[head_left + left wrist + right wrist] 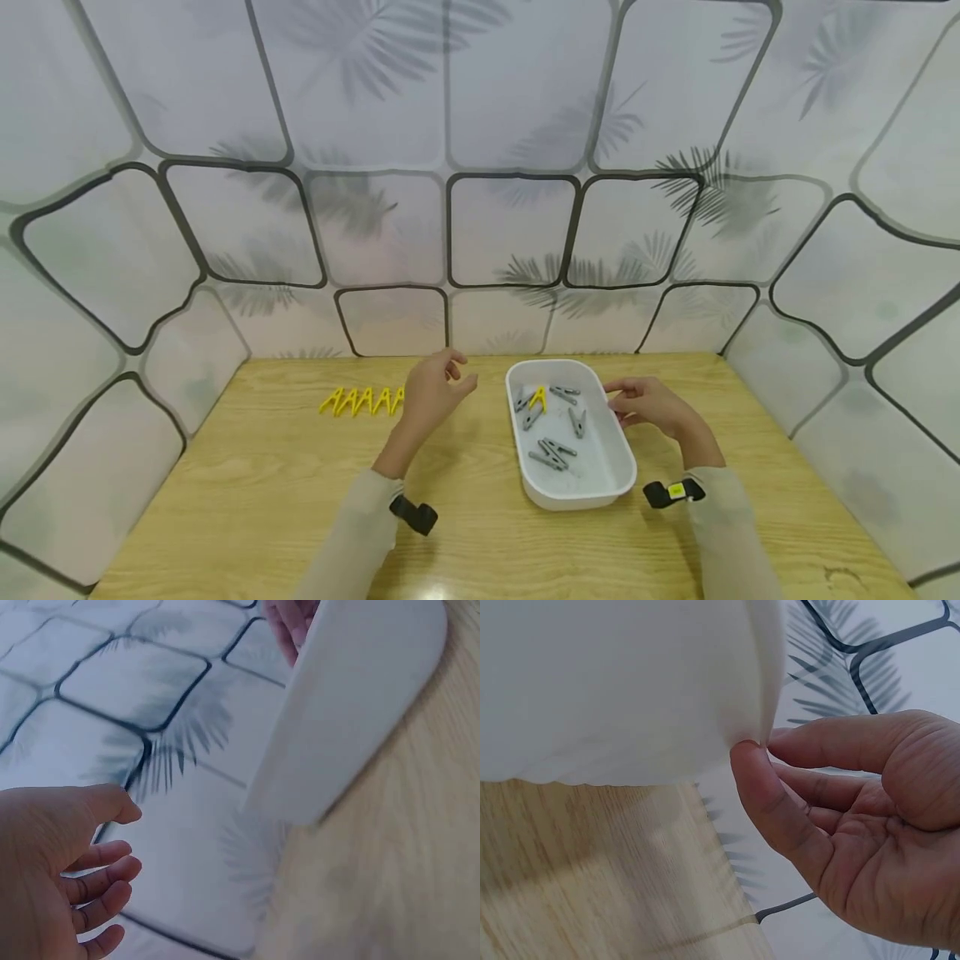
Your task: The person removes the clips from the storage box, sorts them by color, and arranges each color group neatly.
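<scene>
A white plastic basin (pixel 577 502) stands on the table. Grey clothespins (pixel 553 457) lie scattered in it, with one yellow clothespin (pixel 538 397) near its far left corner. My right hand (pixel 656 404) pinches the basin's right rim between thumb and index finger; the right wrist view shows the fingertips (pixel 751 761) at the edge. To the basin's left my left hand (pixel 431 387) hovers with loosely bent fingers and nothing in them. Beside it runs a row of several yellow clothespins (pixel 363 402), its right end hidden behind that hand.
The wooden table (pixel 247 500) ends at a patterned curtain (pixel 390 317) at the back, and the same cloth encloses both sides. Each wrist carries a black strapped device, such as the one on the left wrist (pixel 414 514).
</scene>
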Motion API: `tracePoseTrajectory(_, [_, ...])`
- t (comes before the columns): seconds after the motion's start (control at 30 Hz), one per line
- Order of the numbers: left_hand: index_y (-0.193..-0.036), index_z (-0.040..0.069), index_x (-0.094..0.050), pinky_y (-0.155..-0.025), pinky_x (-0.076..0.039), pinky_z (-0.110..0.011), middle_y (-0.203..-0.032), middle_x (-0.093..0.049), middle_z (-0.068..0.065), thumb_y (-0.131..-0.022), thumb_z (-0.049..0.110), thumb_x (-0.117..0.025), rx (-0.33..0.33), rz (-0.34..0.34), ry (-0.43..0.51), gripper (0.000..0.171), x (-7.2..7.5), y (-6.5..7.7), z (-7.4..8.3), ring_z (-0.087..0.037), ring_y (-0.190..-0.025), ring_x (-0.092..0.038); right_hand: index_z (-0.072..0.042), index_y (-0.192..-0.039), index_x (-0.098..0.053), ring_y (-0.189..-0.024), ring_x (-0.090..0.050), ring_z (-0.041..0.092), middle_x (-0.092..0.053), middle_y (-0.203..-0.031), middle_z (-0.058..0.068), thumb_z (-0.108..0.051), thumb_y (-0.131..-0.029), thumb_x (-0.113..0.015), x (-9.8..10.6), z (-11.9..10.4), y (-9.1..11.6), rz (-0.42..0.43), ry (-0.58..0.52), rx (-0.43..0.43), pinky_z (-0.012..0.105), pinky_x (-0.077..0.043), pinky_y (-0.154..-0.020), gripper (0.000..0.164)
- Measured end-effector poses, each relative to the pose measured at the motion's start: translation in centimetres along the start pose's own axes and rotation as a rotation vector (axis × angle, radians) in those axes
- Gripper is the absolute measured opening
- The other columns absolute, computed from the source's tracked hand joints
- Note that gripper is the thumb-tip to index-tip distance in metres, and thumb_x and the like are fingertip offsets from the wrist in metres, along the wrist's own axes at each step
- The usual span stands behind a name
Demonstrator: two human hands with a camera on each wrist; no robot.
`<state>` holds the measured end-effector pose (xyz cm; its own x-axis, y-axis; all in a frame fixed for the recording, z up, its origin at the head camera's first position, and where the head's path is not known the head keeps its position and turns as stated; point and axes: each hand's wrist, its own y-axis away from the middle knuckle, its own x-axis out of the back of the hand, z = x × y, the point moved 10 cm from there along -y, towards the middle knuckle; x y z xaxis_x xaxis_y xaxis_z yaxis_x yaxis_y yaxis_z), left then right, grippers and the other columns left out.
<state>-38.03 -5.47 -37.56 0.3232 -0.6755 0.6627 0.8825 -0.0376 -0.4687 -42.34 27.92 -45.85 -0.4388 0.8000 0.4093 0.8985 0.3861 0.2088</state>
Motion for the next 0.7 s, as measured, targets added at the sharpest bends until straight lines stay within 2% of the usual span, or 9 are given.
tracePoseTrajectory(0.13, [-0.105, 0.009, -0.072, -0.063, -0.044, -0.03, -0.08, -0.067, -0.004, -0.088, 0.024, -0.078, -0.123, -0.083, -0.024, 0.024, -1.4, -2.0, 3.7, -0.016, -0.07, -0.056, 0.014, -0.144, -0.045, -0.084, -0.071, 0.013, -0.075, -0.1, 0.009, -0.011, -0.102, -0.058, 0.0, 0.2, -0.1, -0.003, -0.002, -0.002, 0.035, -0.061, -0.077, 0.05])
tracePoseTrajectory(0.23, [-0.107, 0.009, -0.072, -0.065, -0.044, -0.03, -0.084, -0.068, -0.005, -0.09, 0.025, -0.075, -0.213, -0.185, -0.05, 0.023, -3.3, -3.0, 6.0, -0.017, -0.072, -0.056, 0.013, -0.144, -0.045, -0.084, -0.071, 0.014, -0.075, -0.1, 0.009, -0.011, -0.102, -0.058, 0.1, 0.3, -0.1, -0.005, -0.002, -0.001, 0.035, -0.061, -0.078, 0.05])
tracePoseTrajectory(0.33, [-0.11, 0.007, -0.071, -0.068, -0.046, -0.03, -0.087, -0.069, -0.006, -0.092, 0.023, -0.074, -0.272, -0.297, -0.084, 0.025, -5.4, -3.7, 7.7, -0.018, -0.076, -0.059, 0.013, -0.144, -0.046, -0.084, -0.071, 0.014, -0.075, -0.099, 0.008, -0.01, -0.102, -0.058, 0.3, 0.4, -0.1, 0.002, -0.008, -0.006, 0.035, -0.061, -0.078, 0.05])
tracePoseTrajectory(0.43, [-0.114, 0.006, -0.07, -0.072, -0.05, -0.031, -0.093, -0.071, -0.007, -0.093, 0.024, -0.073, -0.288, -0.409, -0.13, 0.028, -7.6, -4.2, 8.4, -0.02, -0.082, -0.063, 0.014, -0.144, -0.045, -0.084, -0.071, 0.013, -0.075, -0.1, 0.009, -0.01, -0.102, -0.058, 0.3, 0.2, -0.1, -0.003, -0.009, 0.007, 0.035, -0.061, -0.078, 0.05])
tracePoseTrajectory(0.53, [-0.118, 0.007, -0.069, -0.075, -0.051, -0.031, -0.098, -0.071, -0.007, -0.094, 0.028, -0.072, -0.272, -0.501, -0.171, 0.032, -9.5, -4.4, 8.5, -0.02, -0.087, -0.065, 0.014, -0.144, -0.045, -0.082, -0.07, 0.013, -0.075, -0.1, 0.01, -0.009, -0.102, -0.059, 0.1, 0.1, -0.1, -0.008, -0.019, 0.015, 0.035, -0.061, -0.078, 0.05])
tracePoseTrajectory(0.7, [-0.128, 0.009, -0.066, -0.08, -0.051, -0.034, -0.106, -0.07, -0.006, -0.093, 0.036, -0.074, -0.251, -0.575, -0.223, 0.044, -12.1, -4.2, 7.7, -0.02, -0.094, -0.064, 0.015, -0.143, -0.045, -0.081, -0.07, 0.013, -0.075, -0.101, 0.012, -0.007, -0.102, -0.057, 0.0, -0.1, 0.0, -0.001, -0.023, 0.028, 0.035, -0.061, -0.076, 0.048])
